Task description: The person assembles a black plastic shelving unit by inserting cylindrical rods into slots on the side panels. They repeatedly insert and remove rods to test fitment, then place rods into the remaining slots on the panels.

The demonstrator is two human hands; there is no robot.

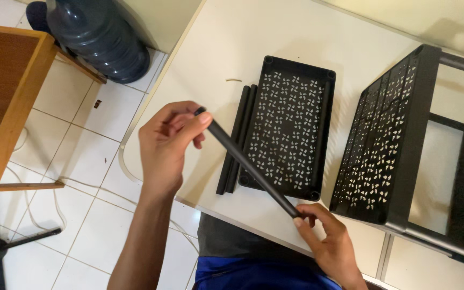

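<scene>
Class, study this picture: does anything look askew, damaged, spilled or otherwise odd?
Nothing is spilled or visibly broken. One oddity: the partly built black rack lies tipped on its side on the white table. The black tube slants only because both hands hold its ends.

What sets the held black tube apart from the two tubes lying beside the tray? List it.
The held black tube is lifted and slants across the tray, gripped at its ends by the left hand and right hand. The two tubes lie untouched on the table, parallel along the tray's edge. All look alike: black, slim.
</scene>
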